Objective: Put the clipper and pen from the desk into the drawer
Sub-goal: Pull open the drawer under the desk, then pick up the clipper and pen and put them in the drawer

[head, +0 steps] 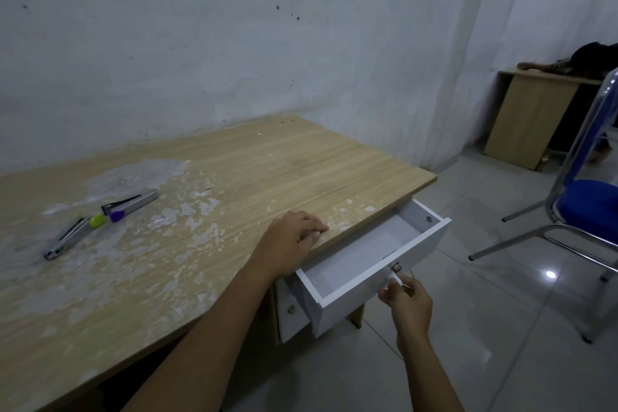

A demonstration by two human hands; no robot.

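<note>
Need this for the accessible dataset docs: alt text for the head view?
A right hand grips the knob of an open, empty white drawer while the left hand rests on the wooden desk. Two metal clippers and small green and purple items lie at the desk's left.

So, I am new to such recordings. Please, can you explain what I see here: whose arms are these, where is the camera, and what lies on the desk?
There is one picture, from a camera worn on a person's head, looking down. The left hand rests flat on the wooden desk. The right hand grips the knob of the open white drawer, which looks empty. Far left on the desk lie two metal clippers and, between them, a small green and purple thing, perhaps the pen.
</note>
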